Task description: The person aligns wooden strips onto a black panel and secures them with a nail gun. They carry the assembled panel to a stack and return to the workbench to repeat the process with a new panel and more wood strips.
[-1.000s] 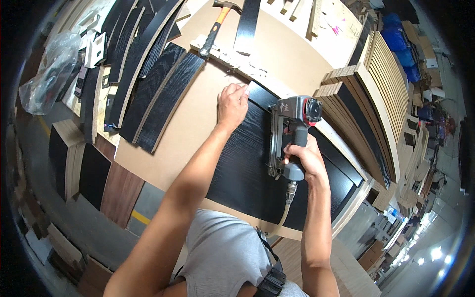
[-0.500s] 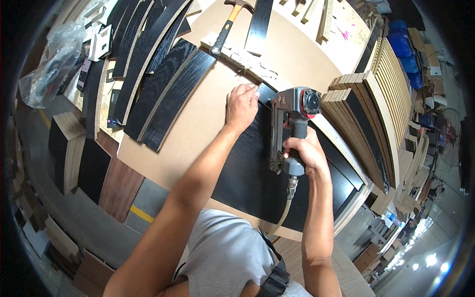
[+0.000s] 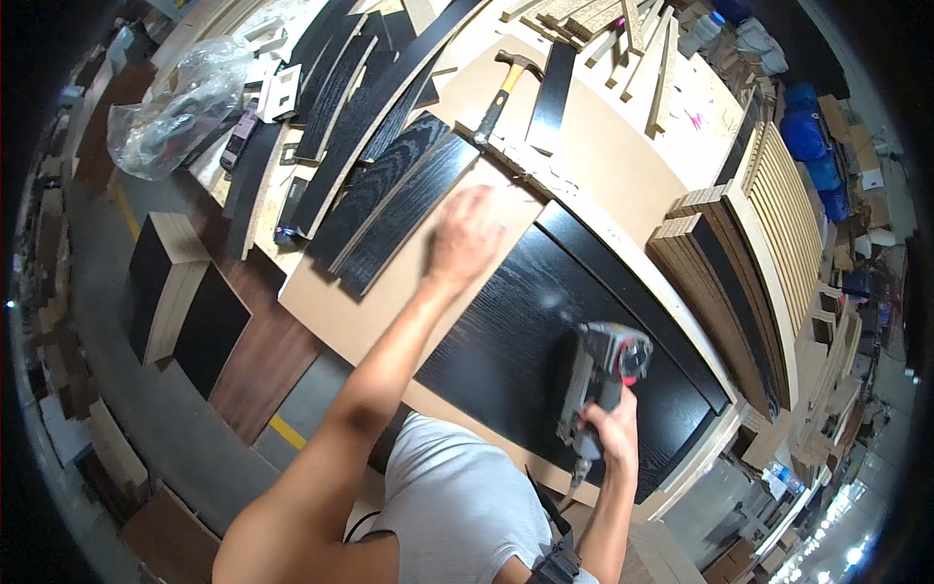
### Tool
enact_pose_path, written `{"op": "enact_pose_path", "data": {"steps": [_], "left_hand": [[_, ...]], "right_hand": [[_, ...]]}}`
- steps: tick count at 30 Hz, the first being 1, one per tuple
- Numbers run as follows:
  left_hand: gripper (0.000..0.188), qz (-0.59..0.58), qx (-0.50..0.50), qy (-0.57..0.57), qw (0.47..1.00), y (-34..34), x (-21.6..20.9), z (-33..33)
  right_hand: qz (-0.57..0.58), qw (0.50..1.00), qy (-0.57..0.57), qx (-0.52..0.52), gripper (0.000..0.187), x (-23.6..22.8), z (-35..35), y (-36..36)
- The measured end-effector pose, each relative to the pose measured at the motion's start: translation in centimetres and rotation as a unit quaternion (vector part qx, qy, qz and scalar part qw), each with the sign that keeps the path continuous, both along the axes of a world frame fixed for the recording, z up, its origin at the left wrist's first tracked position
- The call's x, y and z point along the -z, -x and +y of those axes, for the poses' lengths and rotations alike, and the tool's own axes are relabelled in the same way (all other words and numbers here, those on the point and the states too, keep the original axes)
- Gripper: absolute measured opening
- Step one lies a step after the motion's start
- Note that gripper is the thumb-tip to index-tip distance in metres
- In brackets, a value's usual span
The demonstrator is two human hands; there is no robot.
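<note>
My right hand is wrapped round the grip of a grey and black air nailer with a hose fitting at its base. The nailer is over a black wood-grain panel, a little blurred; whether it touches cannot be made out. A narrow black strip lies along the panel's far edge, beside a pale board edge. My left hand is over the brown board, left of the panel's corner. Its fingers look stretched and loose, smeared by motion, with nothing visible in them.
Black curved boards lie stacked at the left. Further off are a claw hammer and a black strip. Curved boards stand piled at the right. Clear plastic wrap sits at the far left.
My left hand has come off the panel's corner and moved left. The nailer in my right hand has moved nearer to me and right. The view has shifted too.
</note>
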State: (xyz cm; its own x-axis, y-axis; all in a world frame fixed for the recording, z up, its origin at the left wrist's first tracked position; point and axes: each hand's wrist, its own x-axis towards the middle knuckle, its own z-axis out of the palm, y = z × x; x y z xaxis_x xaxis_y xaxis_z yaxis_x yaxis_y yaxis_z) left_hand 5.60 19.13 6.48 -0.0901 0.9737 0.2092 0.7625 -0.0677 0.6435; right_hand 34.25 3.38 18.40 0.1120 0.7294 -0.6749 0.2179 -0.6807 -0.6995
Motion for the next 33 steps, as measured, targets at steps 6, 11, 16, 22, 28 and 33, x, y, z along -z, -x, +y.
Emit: {"op": "enact_pose_path", "data": {"steps": [6, 11, 16, 22, 28, 33], "left_hand": [[0.063, 0.144, -0.151, 0.013, 0.978, 13.0, 0.4, -0.1], [0.061, 0.160, -0.094, -0.018, 0.982, 11.9, -0.3, -2.0], [0.067, 0.173, -0.108, 0.019, 0.979, 8.4, 0.1, -3.2], [0.078, 0.182, -0.097, 0.058, 0.977, 7.9, -0.2, -3.7], [0.072, 0.237, -0.153, 0.044, 0.958, 8.3, 0.0, -4.2], [0.076, 0.236, -0.132, 0.074, 0.960, 5.8, 0.2, -4.8]], "right_hand": [[-0.046, 0.997, 0.008, 0.056, 0.028, 0.2, -8.9, -2.5], [0.001, 0.992, 0.029, 0.124, 0.042, 0.8, -13.1, -2.6], [0.037, 0.981, 0.013, 0.188, 0.024, 0.0, -15.2, -1.8], [0.037, 0.979, -0.005, 0.199, 0.034, 1.7, -18.7, -3.6], [0.039, 0.978, -0.008, 0.205, 0.026, 3.4, -22.1, -6.8], [0.007, 0.973, -0.010, 0.231, 0.024, 3.4, -26.3, -10.2]]}}
